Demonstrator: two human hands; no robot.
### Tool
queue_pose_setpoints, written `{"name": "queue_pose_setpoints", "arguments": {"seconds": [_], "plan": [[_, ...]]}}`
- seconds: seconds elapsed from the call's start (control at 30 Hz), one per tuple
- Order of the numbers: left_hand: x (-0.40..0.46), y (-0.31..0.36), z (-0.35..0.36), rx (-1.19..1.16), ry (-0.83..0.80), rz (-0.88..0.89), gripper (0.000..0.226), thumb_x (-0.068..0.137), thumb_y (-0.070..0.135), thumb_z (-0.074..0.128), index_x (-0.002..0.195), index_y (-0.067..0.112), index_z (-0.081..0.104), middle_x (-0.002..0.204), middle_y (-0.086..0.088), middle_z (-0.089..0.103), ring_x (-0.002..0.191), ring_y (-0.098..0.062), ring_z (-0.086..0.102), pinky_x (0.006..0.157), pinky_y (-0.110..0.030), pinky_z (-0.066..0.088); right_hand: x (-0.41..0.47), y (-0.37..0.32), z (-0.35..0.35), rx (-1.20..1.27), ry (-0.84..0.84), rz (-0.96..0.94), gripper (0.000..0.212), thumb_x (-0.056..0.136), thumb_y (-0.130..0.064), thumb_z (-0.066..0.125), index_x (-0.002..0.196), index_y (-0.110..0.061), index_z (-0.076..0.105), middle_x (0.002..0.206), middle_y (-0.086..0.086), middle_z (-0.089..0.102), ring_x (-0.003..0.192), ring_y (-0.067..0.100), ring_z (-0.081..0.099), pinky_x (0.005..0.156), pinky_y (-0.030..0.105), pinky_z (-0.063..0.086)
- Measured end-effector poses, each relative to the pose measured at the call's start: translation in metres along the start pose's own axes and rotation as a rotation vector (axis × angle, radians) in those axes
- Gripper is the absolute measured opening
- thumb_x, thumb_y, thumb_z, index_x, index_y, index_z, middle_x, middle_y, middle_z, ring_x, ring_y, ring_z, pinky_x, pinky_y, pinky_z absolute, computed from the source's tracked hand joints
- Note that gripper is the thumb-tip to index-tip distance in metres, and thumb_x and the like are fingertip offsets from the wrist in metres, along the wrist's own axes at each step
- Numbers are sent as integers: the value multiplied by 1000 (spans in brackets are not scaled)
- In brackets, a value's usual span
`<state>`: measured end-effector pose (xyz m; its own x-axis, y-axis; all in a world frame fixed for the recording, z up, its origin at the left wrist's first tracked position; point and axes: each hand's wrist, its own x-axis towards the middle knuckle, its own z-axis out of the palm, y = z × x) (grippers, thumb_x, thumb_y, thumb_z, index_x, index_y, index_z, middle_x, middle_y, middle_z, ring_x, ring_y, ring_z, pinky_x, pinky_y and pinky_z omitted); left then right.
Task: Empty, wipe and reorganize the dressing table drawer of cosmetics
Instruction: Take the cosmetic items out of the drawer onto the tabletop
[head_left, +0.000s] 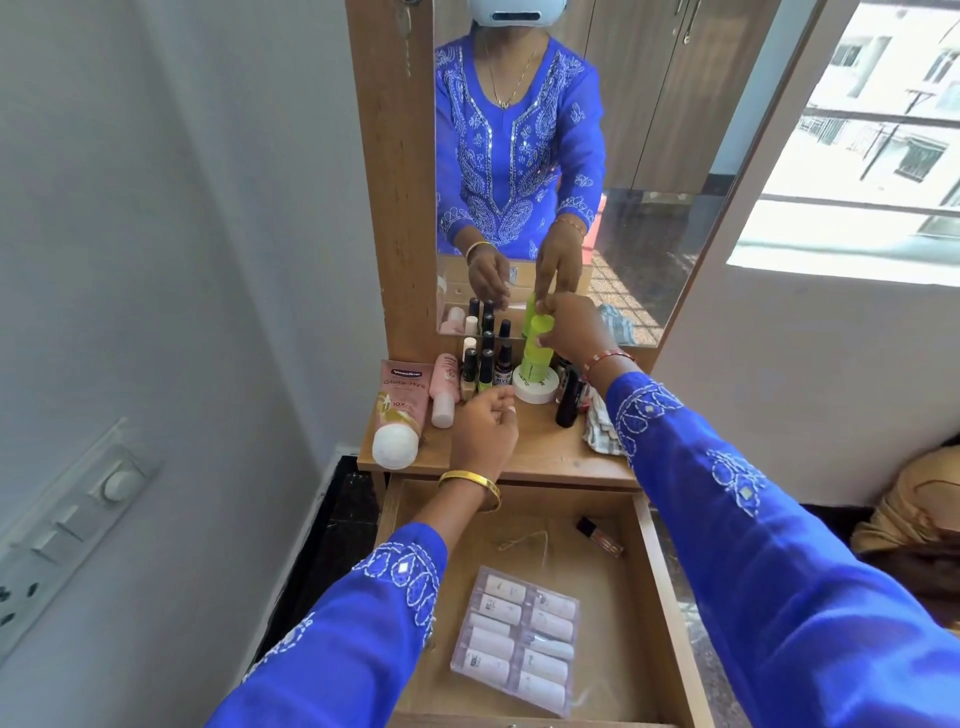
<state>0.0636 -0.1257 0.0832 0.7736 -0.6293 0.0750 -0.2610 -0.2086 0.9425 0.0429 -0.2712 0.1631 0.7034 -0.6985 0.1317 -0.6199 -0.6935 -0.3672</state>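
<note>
Evidently emptying the drawer (519, 525), the right hand (574, 330) pinched the green bottle (537, 345) upright atop the white jar (535, 387) on the tabletop (524, 447), while the left hand (483, 431) hovered loosely curled, holding nothing.

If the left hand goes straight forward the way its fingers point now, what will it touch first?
Most likely the white jar, which stands just ahead of the left hand on the table top. The small dark bottles are close to that line too. Depth is unclear, so this is a judgement.
</note>
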Motion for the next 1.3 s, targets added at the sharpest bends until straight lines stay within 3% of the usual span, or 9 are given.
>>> {"name": "queue_pose_setpoints", "arguments": {"seconds": [0.4, 0.5, 0.6, 0.7, 0.77, 0.9, 1.0, 1.1, 1.3], "plan": [[-48, -17, -10, -98, 99, 57, 22, 87, 3, 50, 100, 9, 66, 91, 1, 65, 81, -9, 59, 65, -2, 43, -80, -4, 1, 209, 389, -136, 19, 85, -8, 58, 101, -1, 65, 101, 16, 63, 87, 28, 59, 79, 34, 47], [-71, -29, -14, -154, 102, -23, 23, 87, 2, 48, 100, 10, 65, 89, 1, 66, 79, -8, 61, 69, -9, 48, -124, -5, 22, 287, 417, -173, 6, 84, -8, 59, 82, -5, 64, 80, 3, 59, 64, 7, 46, 73, 13, 43], [-91, -44, -15, -130, 102, -70, 22, 87, 2, 49, 97, 12, 66, 89, -2, 67, 81, -12, 62, 75, -20, 51, -165, 3, 54, 337, 297, -83, 13, 85, -8, 60, 73, -11, 56, 71, -3, 53, 61, 6, 45, 61, 9, 39], [-110, -61, -15, -79, 73, -95, 25, 87, -2, 46, 98, 7, 66, 87, -3, 66, 81, -10, 62, 63, -2, 46, -195, 22, 91, 378, 192, 81, 14, 83, -12, 62, 72, -5, 60, 71, 8, 61, 66, 22, 55, 64, 30, 45], [-118, -72, -15, -34, 57, -126, 26, 86, -3, 45, 95, 8, 67, 87, -3, 66, 81, -9, 61, 60, 1, 44, -211, 34, 110, 386, 92, 187, 23, 83, -14, 62, 62, -12, 51, 68, 6, 58, 65, 22, 53, 61, 28, 37], [-124, -85, -16, 52, 8, -175, 24, 85, 0, 47, 94, 11, 67, 87, -1, 66, 79, -11, 60, 63, -13, 48, -227, 48, 126, 297, -50, 359, 36, 83, -15, 58, 55, -21, 37, 84, 15, 67, 85, 30, 61, 66, 25, 36], [-124, -88, -19, 144, -35, -193, 23, 87, 4, 48, 99, 10, 66, 89, 1, 62, 83, -12, 56, 71, -22, 44, -228, 54, 129, 265, -71, 444, 14, 84, -20, 58, 79, -6, 60, 97, 18, 68, 95, 33, 62, 77, 31, 46], [-123, -96, -20, 215, -86, -276, 23, 87, 5, 48, 103, 9, 64, 97, -4, 65, 90, -16, 58, 74, -22, 42, -232, 63, 137, 227, -274, 546, 42, 81, -35, 65, 106, -2, 61, 107, 17, 67, 100, 32, 63, 80, 32, 50], [-124, -107, -18, 347, -272, -417, 25, 85, 10, 53, 108, 7, 62, 111, -10, 65, 102, -26, 60, 83, -27, 47, -232, 69, 145, 194, -430, 563, 44, 70, -51, 71, 79, -13, 52, 85, 10, 62, 66, 24, 58, 67, 36, 54]]}}
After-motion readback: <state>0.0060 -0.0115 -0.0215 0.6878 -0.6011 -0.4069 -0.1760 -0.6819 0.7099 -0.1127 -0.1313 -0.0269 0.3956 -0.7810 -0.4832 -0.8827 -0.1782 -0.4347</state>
